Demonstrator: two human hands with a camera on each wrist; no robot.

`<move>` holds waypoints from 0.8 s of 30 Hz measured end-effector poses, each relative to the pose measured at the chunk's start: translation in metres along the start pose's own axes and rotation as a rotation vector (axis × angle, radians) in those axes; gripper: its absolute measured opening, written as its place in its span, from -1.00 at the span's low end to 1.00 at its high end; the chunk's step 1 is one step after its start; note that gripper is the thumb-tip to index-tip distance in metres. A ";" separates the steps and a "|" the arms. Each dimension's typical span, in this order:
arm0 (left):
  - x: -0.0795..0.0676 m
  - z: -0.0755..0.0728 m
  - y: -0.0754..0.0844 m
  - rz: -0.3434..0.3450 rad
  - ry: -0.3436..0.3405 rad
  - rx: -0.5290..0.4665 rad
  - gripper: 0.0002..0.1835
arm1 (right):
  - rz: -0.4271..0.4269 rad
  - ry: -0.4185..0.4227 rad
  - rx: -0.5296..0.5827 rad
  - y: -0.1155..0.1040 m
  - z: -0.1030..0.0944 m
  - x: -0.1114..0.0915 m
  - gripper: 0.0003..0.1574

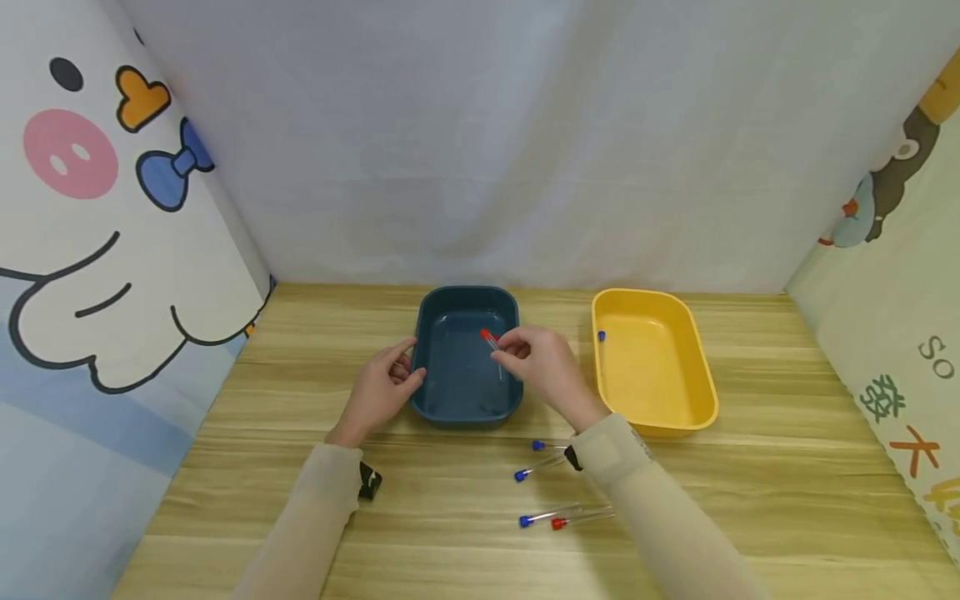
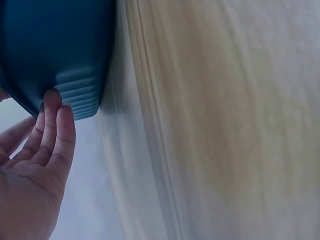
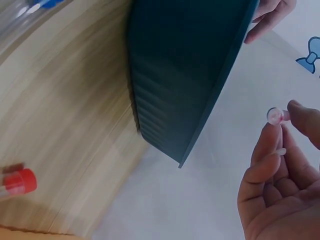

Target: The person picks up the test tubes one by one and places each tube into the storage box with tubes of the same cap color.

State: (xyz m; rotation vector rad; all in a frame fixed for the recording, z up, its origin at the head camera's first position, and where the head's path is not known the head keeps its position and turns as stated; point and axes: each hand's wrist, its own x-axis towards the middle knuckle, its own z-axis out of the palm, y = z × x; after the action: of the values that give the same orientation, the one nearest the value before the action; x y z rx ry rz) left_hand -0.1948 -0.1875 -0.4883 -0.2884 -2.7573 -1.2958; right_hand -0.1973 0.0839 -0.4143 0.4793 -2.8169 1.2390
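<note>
My right hand (image 1: 543, 362) pinches a clear red-capped tube (image 1: 490, 339) over the right side of the dark blue tray (image 1: 467, 417). In the right wrist view the tube (image 3: 275, 116) points nearly end-on between thumb and fingertips. Inside the blue tray, a second red-capped tube (image 1: 501, 371) lies near the right wall, partly behind my fingers. My left hand (image 1: 378, 387) holds the tray's left rim, thumb over the edge. From the left wrist view, that hand's fingers (image 2: 65, 130) reach against the tray's outer wall.
A yellow tray (image 1: 652, 429) stands to the right with a blue-capped tube (image 1: 602, 337) along its left wall. In front lie several tubes, blue-capped (image 1: 550, 514) and one red-capped (image 1: 558, 523), some partly under my right sleeve. A white curtain (image 1: 525, 167) hangs behind the table.
</note>
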 end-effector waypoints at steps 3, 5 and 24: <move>0.000 -0.002 0.000 -0.001 -0.005 0.001 -0.39 | 0.003 0.001 0.012 -0.002 0.005 0.003 -0.79; -0.001 -0.003 0.001 0.001 -0.011 0.001 -0.39 | 0.009 -0.003 0.021 -0.002 0.008 0.005 -0.80; 0.000 -0.002 0.000 0.013 -0.019 -0.060 -0.38 | 0.067 -0.002 0.007 -0.007 0.027 0.016 -0.80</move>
State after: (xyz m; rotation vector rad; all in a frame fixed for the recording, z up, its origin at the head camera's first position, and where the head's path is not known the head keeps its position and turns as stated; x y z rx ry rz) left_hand -0.1950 -0.1890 -0.4876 -0.3232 -2.7309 -1.3812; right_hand -0.2078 0.0556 -0.4258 0.3896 -2.8537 1.2605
